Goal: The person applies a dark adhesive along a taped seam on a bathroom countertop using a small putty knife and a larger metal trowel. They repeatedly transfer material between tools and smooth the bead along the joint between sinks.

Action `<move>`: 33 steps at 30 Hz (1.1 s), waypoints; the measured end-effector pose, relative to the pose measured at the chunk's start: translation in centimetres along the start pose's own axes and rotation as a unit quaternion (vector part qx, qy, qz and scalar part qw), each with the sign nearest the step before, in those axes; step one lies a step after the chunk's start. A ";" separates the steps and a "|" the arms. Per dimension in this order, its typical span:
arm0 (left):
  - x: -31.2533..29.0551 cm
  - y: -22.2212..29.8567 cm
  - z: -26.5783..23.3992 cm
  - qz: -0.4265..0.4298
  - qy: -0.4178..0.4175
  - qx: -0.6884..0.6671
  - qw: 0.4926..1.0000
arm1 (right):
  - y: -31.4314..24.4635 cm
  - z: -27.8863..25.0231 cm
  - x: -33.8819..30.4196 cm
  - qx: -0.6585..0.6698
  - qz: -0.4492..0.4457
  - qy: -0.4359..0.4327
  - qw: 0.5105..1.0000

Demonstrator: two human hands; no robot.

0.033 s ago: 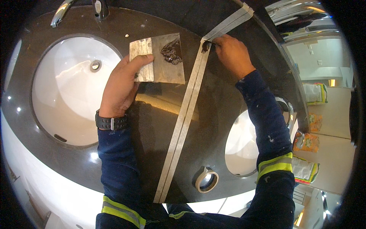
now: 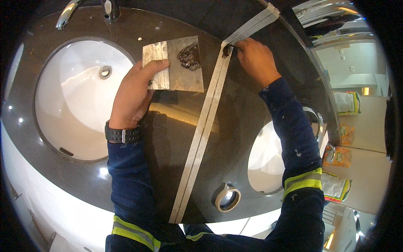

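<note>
My left hand grips a flat square metal plate by its left part, thumb on top. A whitish taped strip runs along that side. On the plate's right part lies a glossy dark brown paste. My right hand is closed at the far end of the joint, its fingers pinching something thin and dark, mostly hidden. Just left of the fingertips, a dark dab of paste sits over the seam. Two rows of masking tape border this narrow seam across the dark countertop and up the backsplash.
On the left is a white oval basin beneath a chrome faucet. A second white basin lies partly behind my right forearm. A tape roll rests near the counter's front edge. Mirrored bags show at the right.
</note>
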State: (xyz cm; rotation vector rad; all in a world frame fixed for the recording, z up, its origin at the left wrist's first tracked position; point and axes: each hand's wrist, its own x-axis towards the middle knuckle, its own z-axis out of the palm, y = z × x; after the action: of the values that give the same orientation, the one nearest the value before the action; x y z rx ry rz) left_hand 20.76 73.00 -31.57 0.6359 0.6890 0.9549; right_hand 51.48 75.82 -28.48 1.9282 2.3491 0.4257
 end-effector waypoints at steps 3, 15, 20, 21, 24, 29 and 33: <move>0.1 0.0 -0.2 0.008 -0.021 0.001 1.000 | -0.6 -0.3 0.0 -0.001 0.015 0.007 1.000; -0.1 0.1 0.2 0.001 -0.011 0.001 1.000 | -0.3 0.6 -0.4 0.014 -0.018 0.029 0.999; 0.1 0.0 -0.1 0.003 -0.016 0.007 1.000 | -0.2 0.7 -0.5 0.012 -0.018 0.002 1.000; 0.1 0.0 -0.3 -0.002 -0.015 0.007 1.000 | -0.3 0.7 -0.6 0.013 -0.016 -0.004 1.000; 0.1 0.0 -0.2 -0.005 -0.007 0.008 1.000 | -0.5 0.3 -1.1 0.028 -0.032 0.003 0.999; -0.2 0.2 0.2 -0.006 0.004 0.025 1.000 | -1.3 -0.7 -1.8 0.042 -0.039 -0.007 0.998; -0.2 0.2 0.1 0.002 0.000 0.019 1.000 | -2.0 -1.3 -2.9 0.053 -0.041 -0.015 0.998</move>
State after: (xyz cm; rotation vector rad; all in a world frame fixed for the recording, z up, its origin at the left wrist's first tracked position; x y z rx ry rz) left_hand 20.65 72.90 -31.36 0.6715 0.7070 0.9481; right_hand 49.92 72.43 -28.09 1.8590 2.4666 0.2695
